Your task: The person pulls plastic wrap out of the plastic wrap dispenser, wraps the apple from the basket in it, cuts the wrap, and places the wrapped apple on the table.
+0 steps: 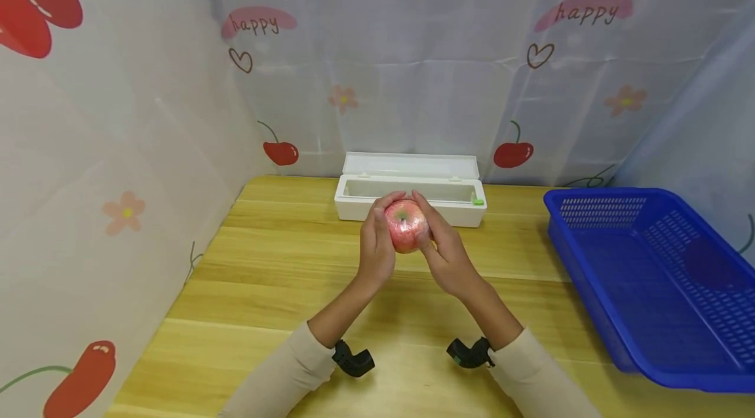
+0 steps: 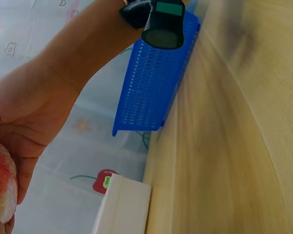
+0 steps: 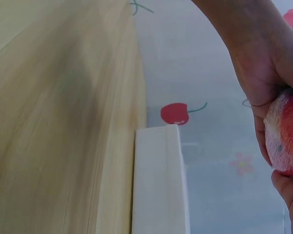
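A red apple (image 1: 404, 234) is held up above the table between both hands, its stem end showing in the head view. Shiny clear plastic film wraps it, seen as creases on the apple (image 3: 287, 134) in the right wrist view. The left hand (image 1: 376, 249) curves round its left side. From the other side the right hand (image 1: 451, 259) grips it, thumb on the near face. Just behind the hands stands a long white box (image 1: 354, 210), probably a cling film dispenser, with its lid (image 1: 411, 164) raised and a green slider (image 1: 478, 202) at its right end.
A blue perforated plastic basket (image 1: 590, 300) stands at the right of the wooden table (image 1: 283, 274). Printed curtains (image 1: 425, 103) hang behind and along the sides. Each wrist wears a black camera mount (image 1: 354, 361).
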A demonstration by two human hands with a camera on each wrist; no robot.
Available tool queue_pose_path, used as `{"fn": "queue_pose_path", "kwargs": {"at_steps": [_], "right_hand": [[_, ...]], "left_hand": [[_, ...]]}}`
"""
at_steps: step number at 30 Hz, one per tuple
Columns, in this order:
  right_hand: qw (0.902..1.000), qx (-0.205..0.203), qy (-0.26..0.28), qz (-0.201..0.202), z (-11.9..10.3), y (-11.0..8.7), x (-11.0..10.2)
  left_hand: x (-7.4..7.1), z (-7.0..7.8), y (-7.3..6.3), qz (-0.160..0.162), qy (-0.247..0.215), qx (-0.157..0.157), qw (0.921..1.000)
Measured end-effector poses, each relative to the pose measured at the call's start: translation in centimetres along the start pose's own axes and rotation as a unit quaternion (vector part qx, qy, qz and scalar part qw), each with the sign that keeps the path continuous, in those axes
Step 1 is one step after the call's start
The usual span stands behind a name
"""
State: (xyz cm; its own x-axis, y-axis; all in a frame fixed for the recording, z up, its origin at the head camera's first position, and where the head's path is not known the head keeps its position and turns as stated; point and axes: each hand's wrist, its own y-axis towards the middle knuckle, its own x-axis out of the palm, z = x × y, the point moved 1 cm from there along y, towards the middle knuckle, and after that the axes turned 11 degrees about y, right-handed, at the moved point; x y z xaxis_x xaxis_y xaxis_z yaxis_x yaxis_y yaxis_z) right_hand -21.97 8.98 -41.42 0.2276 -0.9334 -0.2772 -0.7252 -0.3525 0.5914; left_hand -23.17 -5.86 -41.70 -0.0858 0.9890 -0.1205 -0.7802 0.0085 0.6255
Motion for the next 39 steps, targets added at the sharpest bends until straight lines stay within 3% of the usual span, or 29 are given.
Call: {"fn": "queue_pose_path", "kwargs": {"at_steps": [4, 10, 15, 21, 24, 26, 28, 30, 34, 37, 39], "right_hand": [[0.9985, 0.006, -0.055, 0.001, -0.2, -0.1, 0.0], [0.9966, 0.010, -0.080, -0.015, -0.2, 0.0, 0.0], [0.9915, -0.022, -0.128, -0.012, -0.2, -0.1, 0.3], [0.9847, -0.055, -0.165, 0.000, -0.3, 0.0, 0.5], [0.9930, -0.034, -0.113, 0.006, -0.1, 0.0, 0.2], [0.9993, -0.001, -0.035, 0.015, 0.1, 0.0, -0.1], [0.9969, 0.043, 0.058, 0.031, 0.3, 0.1, -0.5], [0.9855, 0.096, 0.132, 0.045, 0.6, 0.2, -0.9], [0.9515, 0.191, 0.237, 0.046, 0.6, 0.4, -1.5], [0.9278, 0.229, 0.292, 0.035, 0.2, 0.5, -1.6], [0.9185, 0.245, 0.308, 0.033, -0.1, 0.6, -1.5]], "left_hand": [[0.1, -0.1, -0.1, 0.006, 0.017, -0.007, 0.9998], [0.0, -0.1, 0.0, 0.003, 0.005, -0.036, 0.9993], [0.0, -0.4, -0.1, 0.016, -0.018, -0.067, 0.9975], [0.0, -0.5, -0.1, 0.018, -0.020, -0.071, 0.9971], [0.1, -0.6, 0.0, 0.011, -0.025, -0.073, 0.9969], [0.0, -0.7, 0.1, 0.010, -0.034, -0.077, 0.9964], [-0.1, -0.7, 0.2, 0.011, -0.039, -0.077, 0.9962], [-0.2, -0.8, 0.3, 0.016, -0.041, -0.072, 0.9964], [-0.5, -0.8, 0.5, 0.022, -0.029, -0.047, 0.9982], [-0.5, -0.9, 0.5, 0.020, -0.007, -0.016, 0.9997], [-0.3, -1.0, 0.5, 0.019, 0.014, 0.011, 0.9997]]}}
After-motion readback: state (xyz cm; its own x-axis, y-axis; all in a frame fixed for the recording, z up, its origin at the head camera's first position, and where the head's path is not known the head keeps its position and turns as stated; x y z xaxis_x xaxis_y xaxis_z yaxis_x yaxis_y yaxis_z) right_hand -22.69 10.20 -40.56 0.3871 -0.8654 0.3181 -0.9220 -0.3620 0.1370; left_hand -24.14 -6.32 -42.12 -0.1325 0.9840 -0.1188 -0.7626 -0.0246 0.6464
